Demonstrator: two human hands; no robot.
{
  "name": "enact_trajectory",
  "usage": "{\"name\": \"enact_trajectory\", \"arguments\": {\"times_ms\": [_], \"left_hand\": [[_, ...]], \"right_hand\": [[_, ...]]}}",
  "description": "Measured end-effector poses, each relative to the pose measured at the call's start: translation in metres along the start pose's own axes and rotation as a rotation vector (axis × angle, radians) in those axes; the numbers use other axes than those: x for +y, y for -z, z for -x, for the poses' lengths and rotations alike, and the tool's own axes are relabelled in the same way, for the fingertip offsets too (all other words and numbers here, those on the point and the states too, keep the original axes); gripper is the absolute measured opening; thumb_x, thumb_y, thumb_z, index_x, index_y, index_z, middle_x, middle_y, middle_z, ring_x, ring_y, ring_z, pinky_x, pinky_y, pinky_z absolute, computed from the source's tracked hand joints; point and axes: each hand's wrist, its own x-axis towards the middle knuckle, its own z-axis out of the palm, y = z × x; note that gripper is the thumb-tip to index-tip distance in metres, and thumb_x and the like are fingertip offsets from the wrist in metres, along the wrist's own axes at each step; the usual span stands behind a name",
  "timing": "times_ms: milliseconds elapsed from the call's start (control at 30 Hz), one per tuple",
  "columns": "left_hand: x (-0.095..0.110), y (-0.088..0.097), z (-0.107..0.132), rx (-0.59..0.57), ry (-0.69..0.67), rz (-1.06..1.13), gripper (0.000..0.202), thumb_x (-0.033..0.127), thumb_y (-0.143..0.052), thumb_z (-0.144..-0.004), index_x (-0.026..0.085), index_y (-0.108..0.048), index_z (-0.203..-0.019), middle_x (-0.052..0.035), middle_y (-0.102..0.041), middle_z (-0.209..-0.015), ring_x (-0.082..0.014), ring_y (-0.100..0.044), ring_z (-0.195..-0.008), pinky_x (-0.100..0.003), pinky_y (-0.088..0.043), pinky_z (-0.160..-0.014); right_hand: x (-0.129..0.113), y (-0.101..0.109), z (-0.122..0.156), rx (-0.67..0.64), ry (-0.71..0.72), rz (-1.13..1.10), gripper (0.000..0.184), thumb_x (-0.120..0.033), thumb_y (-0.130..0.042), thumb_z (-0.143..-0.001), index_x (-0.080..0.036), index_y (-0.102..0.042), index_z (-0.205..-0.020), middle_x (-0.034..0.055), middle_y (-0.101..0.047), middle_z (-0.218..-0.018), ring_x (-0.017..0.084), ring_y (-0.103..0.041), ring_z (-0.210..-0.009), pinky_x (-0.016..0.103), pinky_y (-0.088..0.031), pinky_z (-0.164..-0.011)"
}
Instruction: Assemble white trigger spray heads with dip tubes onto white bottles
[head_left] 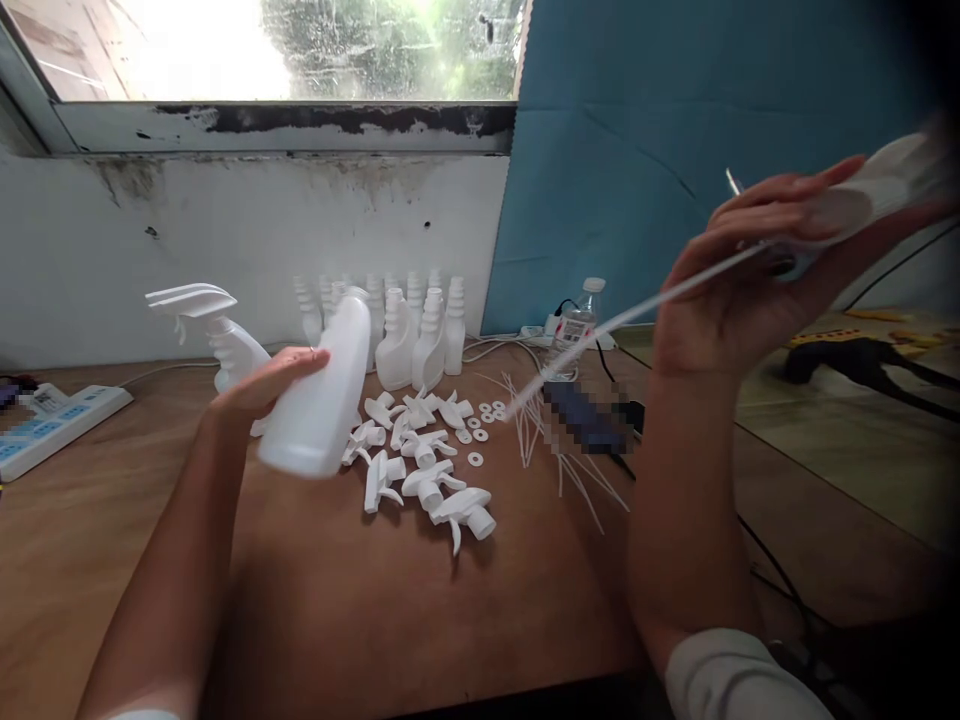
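Note:
My left hand is wrapped round a white plastic bottle, held tilted above the wooden table. My right hand is raised at the right and grips a white trigger sprayer head whose long thin dip tube slants down to the left toward the table. Under the hands lies a pile of loose white trigger heads. Small white washers and thin white tubes lie beside it.
Several white bottles without caps stand in rows at the back wall. An assembled spray bottle stands at the left. A power strip lies far left. A water bottle, cables and a blue board are at the back right.

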Motion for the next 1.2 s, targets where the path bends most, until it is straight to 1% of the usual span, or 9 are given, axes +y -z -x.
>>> {"name": "enact_trajectory", "arguments": {"times_ms": [67, 167, 233, 467, 633, 800, 967, 1033, 1200], "left_hand": [[0.001, -0.006, -0.013, 0.059, 0.020, -0.164, 0.060, 0.068, -0.057, -0.073, 0.011, -0.065, -0.092, -0.0130, -0.071, -0.085, -0.0294, -0.068, -0.077, -0.037, -0.055, -0.064], [-0.008, -0.024, -0.030, 0.356, -0.041, -0.428, 0.056, 0.065, -0.054, -0.077, 0.014, -0.062, -0.100, -0.0142, -0.070, -0.097, -0.0340, -0.065, -0.094, -0.041, -0.052, -0.080], [-0.020, -0.037, -0.039, 0.418, -0.061, -0.493, 0.056, 0.064, -0.053, -0.078, 0.015, -0.060, -0.105, -0.0154, -0.069, -0.103, -0.0356, -0.064, -0.100, -0.042, -0.051, -0.083], [-0.048, -0.076, -0.077, 0.337, 0.044, -0.514, 0.059, 0.061, -0.052, -0.080, 0.013, -0.056, -0.113, -0.0210, -0.067, -0.111, -0.0399, -0.061, -0.106, -0.044, -0.049, -0.083], [-0.058, -0.090, -0.097, 0.335, 0.077, -0.482, 0.055, 0.056, -0.055, -0.081, 0.011, -0.054, -0.114, -0.0237, -0.065, -0.115, -0.0390, -0.060, -0.109, -0.042, -0.047, -0.085], [-0.058, -0.094, -0.095, 0.438, 0.031, -0.419, 0.056, 0.050, -0.062, -0.079, 0.008, -0.053, -0.115, -0.0227, -0.059, -0.118, -0.0341, -0.057, -0.112, -0.040, -0.044, -0.094], [-0.020, -0.095, -0.054, 0.744, -0.268, -0.262, 0.035, 0.045, -0.055, -0.086, 0.016, -0.056, -0.104, -0.0139, -0.055, -0.115, -0.0230, -0.058, -0.098, -0.038, -0.044, -0.094], [0.007, -0.098, -0.027, 0.619, -0.379, -0.052, 0.034, 0.049, -0.055, -0.086, 0.017, -0.058, -0.098, -0.0089, -0.059, -0.101, -0.0185, -0.059, -0.087, -0.033, -0.048, -0.086], [0.063, -0.109, 0.040, -0.068, -0.300, 0.546, 0.062, 0.072, -0.042, -0.082, 0.019, -0.059, -0.109, -0.0068, -0.061, -0.095, -0.0162, -0.061, -0.071, -0.030, -0.053, -0.062]], "right_hand": [[-0.012, 0.007, -0.005, -0.077, -0.029, -0.023, 0.016, -0.045, -0.065, -0.082, -0.041, -0.067, -0.097, -0.0017, -0.065, -0.082, 0.014, -0.063, -0.065, 0.024, -0.050, -0.050], [-0.017, 0.010, -0.014, -0.145, -0.006, -0.264, 0.020, -0.042, -0.054, -0.091, -0.031, -0.061, -0.106, 0.0024, -0.060, -0.081, 0.010, -0.053, -0.055, 0.022, -0.051, -0.050], [-0.015, 0.007, -0.017, -0.119, -0.021, -0.238, 0.024, -0.046, -0.051, -0.092, -0.026, -0.060, -0.100, 0.0020, -0.057, -0.071, 0.010, -0.047, -0.047, 0.021, -0.045, -0.042], [0.005, -0.014, -0.005, -0.002, -0.021, 0.492, 0.024, -0.037, -0.052, -0.090, -0.023, -0.061, -0.072, -0.0012, -0.047, -0.065, 0.008, -0.042, -0.054, 0.024, -0.040, -0.054], [0.007, -0.009, -0.002, -0.015, -0.025, 0.749, 0.019, -0.045, -0.054, -0.086, -0.028, -0.061, -0.082, -0.0004, -0.043, -0.066, 0.013, -0.043, -0.058, 0.029, -0.037, -0.053], [0.002, -0.003, -0.007, 0.059, -0.102, 0.824, 0.032, -0.055, -0.059, -0.081, -0.025, -0.054, -0.074, -0.0049, -0.027, -0.056, 0.010, -0.028, -0.044, 0.025, -0.021, -0.039], [0.023, -0.010, -0.001, 0.119, -0.267, 0.652, 0.045, -0.054, -0.069, -0.074, -0.022, -0.039, -0.063, -0.0087, -0.014, -0.053, 0.005, -0.006, -0.042, 0.023, -0.004, -0.036], [0.042, -0.009, 0.010, 0.126, -0.407, 0.634, 0.046, -0.057, -0.069, -0.073, -0.022, -0.039, -0.064, -0.0098, -0.014, -0.051, 0.005, -0.005, -0.041, 0.022, -0.002, -0.036], [0.089, -0.001, 0.054, 0.052, -0.768, 0.671, 0.041, -0.056, -0.071, -0.071, -0.019, -0.053, -0.075, -0.0111, -0.024, -0.048, 0.004, -0.011, -0.039, 0.021, -0.004, -0.035]]}}
